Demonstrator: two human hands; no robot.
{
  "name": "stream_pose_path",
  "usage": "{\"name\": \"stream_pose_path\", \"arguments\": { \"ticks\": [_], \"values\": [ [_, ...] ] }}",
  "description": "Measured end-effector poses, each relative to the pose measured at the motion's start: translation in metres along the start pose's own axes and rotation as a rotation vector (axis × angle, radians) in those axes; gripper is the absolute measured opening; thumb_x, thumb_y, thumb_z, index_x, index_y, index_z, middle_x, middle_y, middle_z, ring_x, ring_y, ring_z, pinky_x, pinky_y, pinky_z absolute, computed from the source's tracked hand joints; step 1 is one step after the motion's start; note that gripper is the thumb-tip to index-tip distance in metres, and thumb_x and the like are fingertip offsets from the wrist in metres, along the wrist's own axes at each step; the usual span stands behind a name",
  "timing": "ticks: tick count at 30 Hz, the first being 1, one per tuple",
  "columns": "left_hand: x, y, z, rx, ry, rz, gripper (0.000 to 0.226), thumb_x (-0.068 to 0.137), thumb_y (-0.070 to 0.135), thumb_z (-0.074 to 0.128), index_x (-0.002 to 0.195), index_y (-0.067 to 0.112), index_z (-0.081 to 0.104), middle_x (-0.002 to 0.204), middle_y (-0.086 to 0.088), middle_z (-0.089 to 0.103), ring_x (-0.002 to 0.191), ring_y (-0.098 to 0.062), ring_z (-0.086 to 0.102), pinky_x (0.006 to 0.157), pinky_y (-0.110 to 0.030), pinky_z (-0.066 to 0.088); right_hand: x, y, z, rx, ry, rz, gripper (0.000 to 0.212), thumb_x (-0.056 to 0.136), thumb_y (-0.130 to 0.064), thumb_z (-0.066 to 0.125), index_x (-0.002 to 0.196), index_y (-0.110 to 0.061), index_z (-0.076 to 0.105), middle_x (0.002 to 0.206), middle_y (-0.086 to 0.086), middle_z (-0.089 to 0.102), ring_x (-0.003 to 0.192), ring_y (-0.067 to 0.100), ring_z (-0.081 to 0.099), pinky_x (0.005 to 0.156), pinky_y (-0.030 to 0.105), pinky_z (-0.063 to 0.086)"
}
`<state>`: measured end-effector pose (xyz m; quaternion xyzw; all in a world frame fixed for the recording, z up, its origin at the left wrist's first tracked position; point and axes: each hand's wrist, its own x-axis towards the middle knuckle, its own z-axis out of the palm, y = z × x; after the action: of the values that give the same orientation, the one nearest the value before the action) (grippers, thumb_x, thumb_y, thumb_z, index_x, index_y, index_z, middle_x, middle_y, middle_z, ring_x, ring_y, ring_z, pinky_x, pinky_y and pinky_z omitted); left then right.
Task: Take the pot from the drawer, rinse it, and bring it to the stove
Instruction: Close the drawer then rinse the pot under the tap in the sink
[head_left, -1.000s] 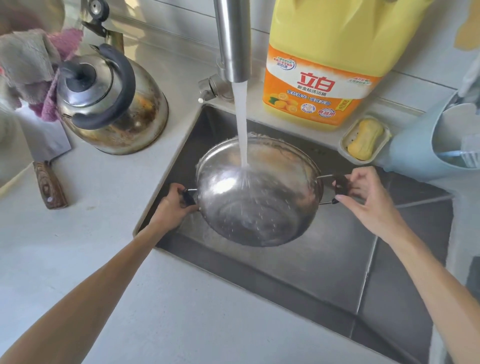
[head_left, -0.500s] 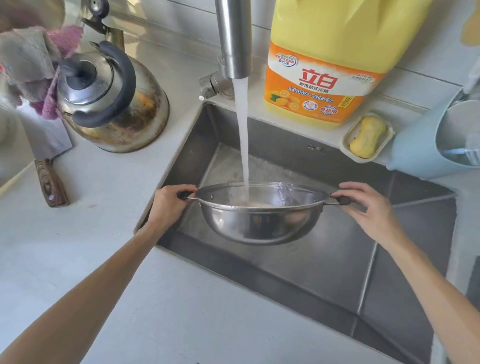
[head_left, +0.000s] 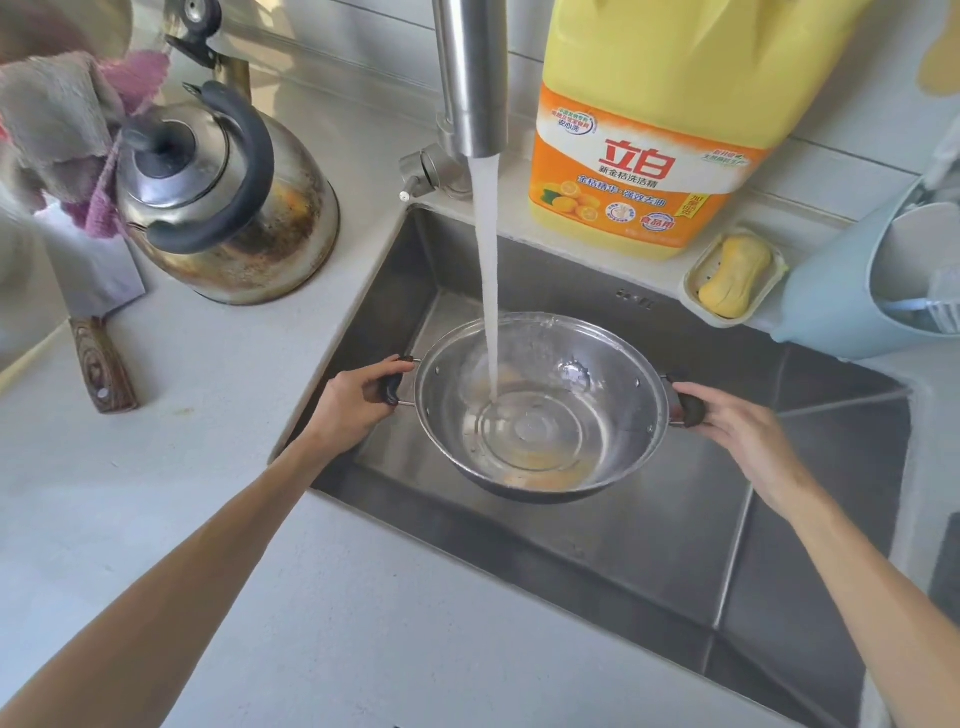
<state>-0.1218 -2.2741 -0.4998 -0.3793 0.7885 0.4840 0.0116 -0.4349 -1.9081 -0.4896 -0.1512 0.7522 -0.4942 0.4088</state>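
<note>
Stained steel kettle (head_left: 228, 208) w/ black handle sits on the pale countertop (head_left: 182, 467), left of the basin. Pink & grey cloth (head_left: 67, 135) hangs at far left, overlapping the kettle's edge. Cleaver (head_left: 98, 312) w/ wooden handle lies flat on the counter, handle toward the camera. Big yellow detergent jug (head_left: 670, 124) w/ orange label stands on the back ledge. Beside it on the right, yellow soap bar (head_left: 735, 274) in a pale dish (head_left: 696, 293). Light-blue holder (head_left: 831, 306) at far right; contents unclear.

The big yellow detergent bottle (head_left: 670, 130), standing just behind the sink (head_left: 597, 545), is showing red brand characters "立白" on its orange label; the smaller print below is staying too small to read surely.
</note>
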Motion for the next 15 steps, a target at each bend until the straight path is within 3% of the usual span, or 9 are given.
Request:
{"name": "stream_pose_path", "arguments": {
  "ticks": [3, 8, 13, 15],
  "values": [
    [-0.005, 0.000, -0.001, -0.103, -0.104, 0.005, 0.065, 0.081, -0.024, 0.059, 0.132, 0.017, 0.068, 0.137, 0.001, 0.067, 0.130, 0.005, 0.058, 0.117, -0.022, 0.040, -0.001, 0.004, -0.002, 0.082, 0.059, 0.006, 0.033, 0.103, -0.012, 0.047, 0.123, -0.016, 0.073, 0.109, 0.011, 0.079, 0.108, 0.025, 0.072, 0.099, 0.032, 0.054],
    [-0.011, -0.001, -0.006, -0.275, -0.175, 0.015, 0.059, 0.084, -0.024, 0.061, 0.137, 0.004, 0.065, 0.132, 0.006, 0.072, 0.122, -0.004, 0.067, 0.101, -0.015, 0.050, -0.004, 0.006, -0.008, 0.076, 0.055, 0.004, 0.023, 0.099, -0.021, 0.063, 0.119, -0.023, 0.073, 0.106, 0.018, 0.077, 0.096, 0.024, 0.070, 0.089, 0.026, 0.058],
    [-0.013, -0.004, -0.011, -0.325, -0.205, -0.011, 0.048, 0.089, 0.001, 0.076, 0.134, 0.016, 0.069, 0.128, 0.013, 0.074, 0.122, 0.000, 0.066, 0.097, -0.007, 0.047, -0.010, 0.004, -0.009, 0.065, 0.047, 0.072, 0.032, 0.091, -0.030, 0.068, 0.123, -0.029, 0.069, 0.101, 0.008, 0.078, 0.086, 0.015, 0.065, 0.078, 0.021, 0.054],
    [-0.010, -0.005, -0.008, -0.286, -0.200, -0.028, 0.046, 0.088, 0.006, 0.079, 0.132, 0.017, 0.070, 0.125, 0.014, 0.075, 0.121, 0.001, 0.067, 0.101, -0.008, 0.047, -0.010, 0.006, -0.007, 0.033, 0.042, 0.079, 0.030, 0.096, -0.024, 0.066, 0.125, -0.028, 0.068, 0.104, 0.009, 0.078, 0.088, 0.014, 0.065, 0.078, 0.021, 0.053]
  ]
}}
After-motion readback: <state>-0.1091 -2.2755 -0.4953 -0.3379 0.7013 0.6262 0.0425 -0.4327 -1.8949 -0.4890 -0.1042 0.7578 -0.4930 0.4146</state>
